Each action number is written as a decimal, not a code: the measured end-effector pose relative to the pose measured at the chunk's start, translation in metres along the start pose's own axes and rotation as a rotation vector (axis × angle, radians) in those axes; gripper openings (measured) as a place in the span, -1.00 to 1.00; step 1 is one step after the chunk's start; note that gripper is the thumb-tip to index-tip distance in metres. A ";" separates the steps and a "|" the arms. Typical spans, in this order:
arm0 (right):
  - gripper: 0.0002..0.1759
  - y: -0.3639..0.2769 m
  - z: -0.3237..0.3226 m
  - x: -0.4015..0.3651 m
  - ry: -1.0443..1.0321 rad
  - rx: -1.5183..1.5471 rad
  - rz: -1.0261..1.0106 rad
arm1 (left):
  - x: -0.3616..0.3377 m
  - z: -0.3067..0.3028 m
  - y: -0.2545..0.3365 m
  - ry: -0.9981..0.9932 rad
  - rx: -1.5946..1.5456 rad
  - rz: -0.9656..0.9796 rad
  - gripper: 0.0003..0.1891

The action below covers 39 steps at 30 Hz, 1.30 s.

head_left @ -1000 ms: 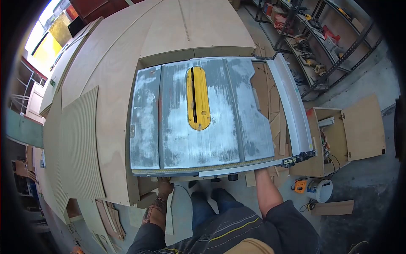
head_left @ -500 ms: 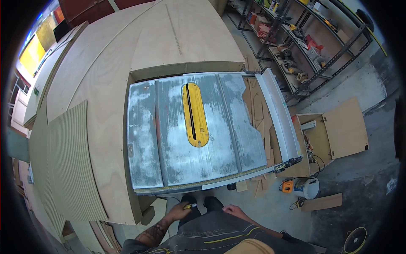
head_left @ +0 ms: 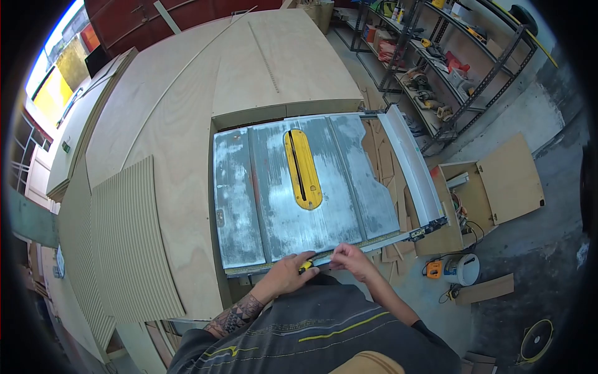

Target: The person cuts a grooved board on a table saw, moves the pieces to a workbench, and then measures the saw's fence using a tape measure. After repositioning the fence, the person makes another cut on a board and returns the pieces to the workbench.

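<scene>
The grey metal saw table [head_left: 237, 206] has a yellow insert plate [head_left: 303, 169] with a dark slot in it. At its front edge, my left hand [head_left: 288, 272] is closed around a small yellow and black tool [head_left: 305, 267], which looks like a tape measure. Just to the right, my right hand [head_left: 353, 262] is near the same edge with its fingers pinched together; whatever is between them is too small to make out. A pale metal fence [head_left: 414, 165] lies across the right side of the saw.
Plywood [head_left: 180, 137] surrounds the saw at left and back, with a ribbed panel [head_left: 134, 243] on it. Shelving with tools [head_left: 436, 81] stands at back right. An open cabinet [head_left: 464, 199], white bucket [head_left: 462, 269] and orange tool [head_left: 434, 269] are at the right.
Both hands have moved up from beside the legs to the saw's front edge, the left still holding the yellow tool. The body has come closer to the saw, and the view has shifted.
</scene>
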State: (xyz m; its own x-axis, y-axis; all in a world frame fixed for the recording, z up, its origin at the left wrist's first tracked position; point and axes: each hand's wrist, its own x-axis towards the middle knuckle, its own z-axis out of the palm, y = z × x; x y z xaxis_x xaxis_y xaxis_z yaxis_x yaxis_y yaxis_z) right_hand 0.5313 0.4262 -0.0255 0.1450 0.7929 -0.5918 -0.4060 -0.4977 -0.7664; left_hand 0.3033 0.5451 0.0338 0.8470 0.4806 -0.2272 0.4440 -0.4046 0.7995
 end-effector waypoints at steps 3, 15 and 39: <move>-0.91 -0.035 -0.048 0.011 0.146 0.114 -0.138 | -0.009 -0.035 -0.019 -0.010 0.113 -0.173 -0.47; -0.80 -0.091 -0.141 0.080 0.423 0.210 -0.363 | -0.055 -0.145 -0.098 0.135 0.263 -0.330 -0.63; -0.65 -0.071 -0.313 0.200 1.193 0.184 -0.294 | -0.024 -0.168 -0.184 0.315 0.587 -0.325 -0.76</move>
State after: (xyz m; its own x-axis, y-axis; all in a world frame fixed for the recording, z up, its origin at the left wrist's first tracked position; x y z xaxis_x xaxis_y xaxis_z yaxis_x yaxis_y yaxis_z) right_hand 0.8714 0.5097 -0.1676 0.9423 0.0030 -0.3349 -0.3258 -0.2228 -0.9188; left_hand 0.1519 0.7389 -0.0144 0.5613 0.8118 -0.1608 0.8162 -0.5108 0.2700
